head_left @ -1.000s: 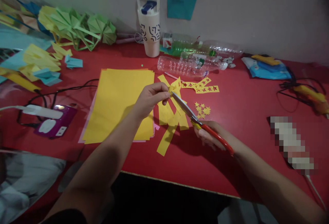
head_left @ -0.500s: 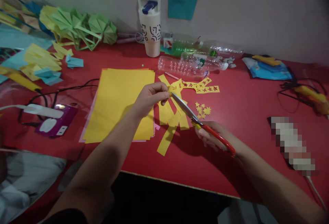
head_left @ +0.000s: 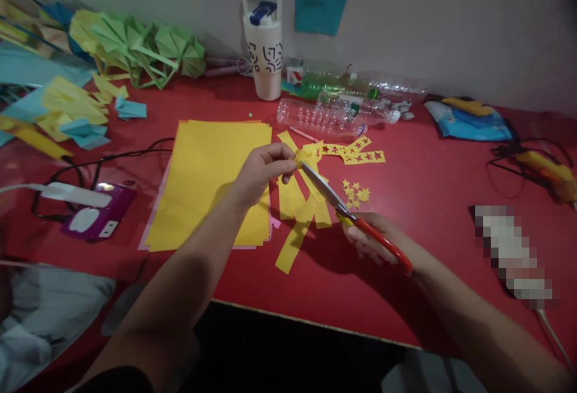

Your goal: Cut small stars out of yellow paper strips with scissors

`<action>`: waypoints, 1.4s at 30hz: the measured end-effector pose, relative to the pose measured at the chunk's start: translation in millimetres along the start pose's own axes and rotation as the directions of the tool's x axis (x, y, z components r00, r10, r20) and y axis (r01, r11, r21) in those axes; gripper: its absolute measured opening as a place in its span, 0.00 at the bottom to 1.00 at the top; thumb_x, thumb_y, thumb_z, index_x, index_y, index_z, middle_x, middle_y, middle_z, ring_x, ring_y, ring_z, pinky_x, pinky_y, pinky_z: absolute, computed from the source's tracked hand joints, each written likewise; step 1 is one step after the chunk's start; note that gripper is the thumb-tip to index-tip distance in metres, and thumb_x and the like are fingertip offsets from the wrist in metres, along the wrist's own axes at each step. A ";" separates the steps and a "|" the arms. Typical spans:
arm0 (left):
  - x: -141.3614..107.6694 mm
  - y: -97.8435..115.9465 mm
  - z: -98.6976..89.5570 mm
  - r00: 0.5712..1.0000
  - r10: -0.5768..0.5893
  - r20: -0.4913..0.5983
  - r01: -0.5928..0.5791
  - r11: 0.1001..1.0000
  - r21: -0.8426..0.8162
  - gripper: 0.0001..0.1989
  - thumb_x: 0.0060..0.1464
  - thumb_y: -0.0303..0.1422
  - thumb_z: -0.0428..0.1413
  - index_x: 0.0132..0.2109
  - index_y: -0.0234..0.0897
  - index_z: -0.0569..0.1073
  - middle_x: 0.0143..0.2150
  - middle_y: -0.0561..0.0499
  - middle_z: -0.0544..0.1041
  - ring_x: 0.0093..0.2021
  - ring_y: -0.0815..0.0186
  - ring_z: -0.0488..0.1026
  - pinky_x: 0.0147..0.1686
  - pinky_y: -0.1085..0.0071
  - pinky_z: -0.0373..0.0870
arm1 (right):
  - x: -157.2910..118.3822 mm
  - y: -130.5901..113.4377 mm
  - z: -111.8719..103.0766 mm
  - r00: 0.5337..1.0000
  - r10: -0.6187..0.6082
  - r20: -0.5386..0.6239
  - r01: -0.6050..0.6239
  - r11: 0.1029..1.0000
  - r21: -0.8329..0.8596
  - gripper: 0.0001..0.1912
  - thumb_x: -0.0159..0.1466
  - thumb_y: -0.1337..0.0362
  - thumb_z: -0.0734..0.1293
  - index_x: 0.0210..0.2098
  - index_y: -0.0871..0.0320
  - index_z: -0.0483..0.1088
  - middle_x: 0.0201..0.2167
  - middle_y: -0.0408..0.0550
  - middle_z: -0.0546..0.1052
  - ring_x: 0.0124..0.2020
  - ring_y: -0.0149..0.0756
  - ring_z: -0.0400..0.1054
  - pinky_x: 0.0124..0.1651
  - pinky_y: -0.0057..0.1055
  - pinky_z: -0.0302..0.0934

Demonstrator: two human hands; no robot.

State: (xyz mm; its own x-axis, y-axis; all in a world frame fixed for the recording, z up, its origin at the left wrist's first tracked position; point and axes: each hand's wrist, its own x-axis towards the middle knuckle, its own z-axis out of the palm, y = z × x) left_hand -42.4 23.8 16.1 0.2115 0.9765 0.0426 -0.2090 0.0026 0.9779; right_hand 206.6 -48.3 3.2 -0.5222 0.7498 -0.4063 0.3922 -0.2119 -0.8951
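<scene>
My left hand [head_left: 268,169] pinches a small piece of yellow paper [head_left: 303,155] between thumb and fingers. The blade tips of the red-handled scissors [head_left: 325,191] meet that paper, and my right hand [head_left: 367,237] is wrapped round their handles. Below both hands lie several yellow paper strips [head_left: 295,243], some overlapping. Strips with star-shaped holes [head_left: 364,157] rest just beyond. A little heap of cut yellow stars [head_left: 356,193] sits right of the blades. Beside my left forearm is a stack of yellow sheets [head_left: 211,170].
Several clear plastic bottles [head_left: 320,116] lie behind the strips, near a white tumbler [head_left: 265,50]. Folded green paper shapes [head_left: 135,44] stand at the back left. A purple power socket [head_left: 99,213] with cables is at left, a blue packet [head_left: 469,122] at right.
Hardly anything differs. The yellow paper at the scissor tips has shifted very slightly, while both hands keep their places.
</scene>
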 end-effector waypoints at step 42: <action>-1.6 -1.2 6.5 0.995 0.096 -0.013 -0.095 0.992 0.086 0.06 0.42 0.31 0.61 0.25 0.35 0.71 0.20 0.58 0.67 0.19 0.76 0.64 0.20 0.77 0.62 | -0.1 0.2 -1.4 1.000 0.005 0.003 -0.004 1.000 -0.026 0.32 0.58 0.31 0.63 0.25 0.55 0.59 0.15 0.37 0.63 0.12 0.24 0.56 0.15 0.23 0.49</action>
State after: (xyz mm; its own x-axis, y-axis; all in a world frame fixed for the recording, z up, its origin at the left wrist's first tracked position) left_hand -36.3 20.8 16.2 0.1779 0.9749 0.1337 -0.1448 -0.1085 0.9835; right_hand 207.8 -47.5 3.3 -0.5226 0.7471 -0.4109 0.4138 -0.1991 -0.8883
